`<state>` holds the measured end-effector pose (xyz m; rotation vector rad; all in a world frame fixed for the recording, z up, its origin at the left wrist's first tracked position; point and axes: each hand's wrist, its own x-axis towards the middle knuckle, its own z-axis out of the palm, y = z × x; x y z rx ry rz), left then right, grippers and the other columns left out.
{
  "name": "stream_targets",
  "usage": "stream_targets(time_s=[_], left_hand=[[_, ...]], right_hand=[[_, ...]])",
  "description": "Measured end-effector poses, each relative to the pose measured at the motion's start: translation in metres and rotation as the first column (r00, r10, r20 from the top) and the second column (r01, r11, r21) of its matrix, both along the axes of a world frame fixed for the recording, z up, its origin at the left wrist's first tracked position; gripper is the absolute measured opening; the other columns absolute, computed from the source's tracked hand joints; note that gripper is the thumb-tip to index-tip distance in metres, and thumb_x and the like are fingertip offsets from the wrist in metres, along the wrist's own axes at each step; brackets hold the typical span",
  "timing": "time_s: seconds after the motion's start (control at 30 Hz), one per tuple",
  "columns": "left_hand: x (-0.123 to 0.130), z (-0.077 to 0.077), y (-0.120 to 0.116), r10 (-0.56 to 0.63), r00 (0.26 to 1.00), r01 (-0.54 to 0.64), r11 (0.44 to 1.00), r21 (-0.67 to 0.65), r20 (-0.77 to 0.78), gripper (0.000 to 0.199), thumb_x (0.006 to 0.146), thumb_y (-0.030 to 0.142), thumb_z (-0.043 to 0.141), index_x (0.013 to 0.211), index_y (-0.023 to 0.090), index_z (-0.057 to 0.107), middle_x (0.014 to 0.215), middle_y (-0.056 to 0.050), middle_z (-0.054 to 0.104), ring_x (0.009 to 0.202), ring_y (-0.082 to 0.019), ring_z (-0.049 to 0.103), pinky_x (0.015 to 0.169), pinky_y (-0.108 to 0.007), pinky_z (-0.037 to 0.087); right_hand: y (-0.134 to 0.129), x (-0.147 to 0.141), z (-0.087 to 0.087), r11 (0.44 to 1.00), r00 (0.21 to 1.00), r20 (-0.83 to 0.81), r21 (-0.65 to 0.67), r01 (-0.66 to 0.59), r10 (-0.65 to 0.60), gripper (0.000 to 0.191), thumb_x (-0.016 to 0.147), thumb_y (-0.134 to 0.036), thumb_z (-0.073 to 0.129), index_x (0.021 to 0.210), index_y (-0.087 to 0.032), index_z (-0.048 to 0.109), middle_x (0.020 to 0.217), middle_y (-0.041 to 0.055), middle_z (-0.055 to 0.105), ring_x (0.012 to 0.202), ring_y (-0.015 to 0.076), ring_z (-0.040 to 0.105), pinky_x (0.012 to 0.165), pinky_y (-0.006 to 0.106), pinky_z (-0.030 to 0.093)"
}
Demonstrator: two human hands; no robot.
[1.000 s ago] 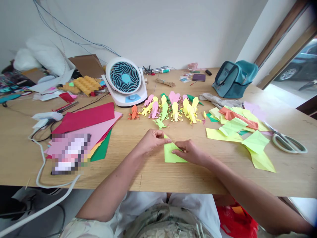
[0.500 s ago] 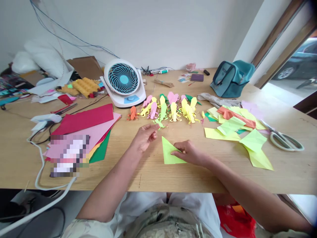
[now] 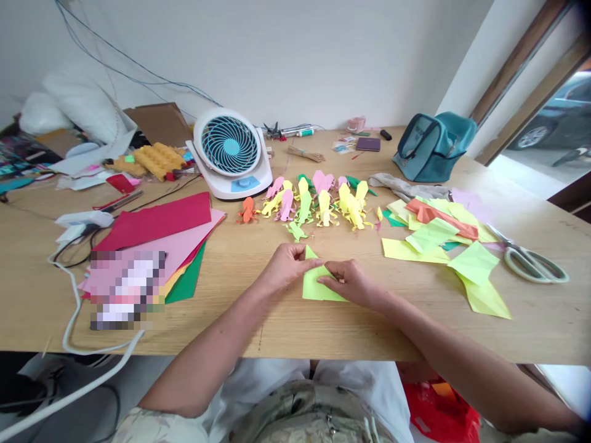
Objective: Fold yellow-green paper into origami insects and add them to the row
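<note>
A yellow-green folded paper triangle is held just above the wooden table near its front edge. My left hand pinches its upper left corner between thumb and fingers. On the right slanting edge, my right hand grips the same paper, thumb on the near face. Past the hands lies a small light-green paper figure. Behind it stand several folded paper figures, among them a yellow one, a pink one and an orange one.
Loose paper pieces and scissors lie on the right. To the left are coloured sheets with a blurred object on top and a white cable. A fan and a teal bag stand farther back.
My left hand has come down and right from beside the small light-green figure and now grips the paper triangle's upper corner. My right hand keeps its hold almost unmoved.
</note>
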<state>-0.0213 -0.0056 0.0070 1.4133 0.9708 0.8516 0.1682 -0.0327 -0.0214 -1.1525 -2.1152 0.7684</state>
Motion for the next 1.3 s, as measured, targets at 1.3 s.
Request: stream_targets(time_s=[1.3], left_hand=[[0.001,-0.005,0.001,-0.063,0.998,0.064,0.995,0.072,-0.01,0.034,0.077,0.046,0.069,0.079,0.012,0.071,0.074,-0.004,0.066,0.068,-0.014,0.056,0.067,-0.026,0.042]], right_hand=[[0.0,-0.001,0.025,0.924,0.777,-0.545,-0.364,0.119,-0.315,0.044,0.071,-0.061,0.073,0.068,-0.02,0.058,0.065,0.0021,0.06,0.063,0.016,0.054,0.059,0.029,0.044]])
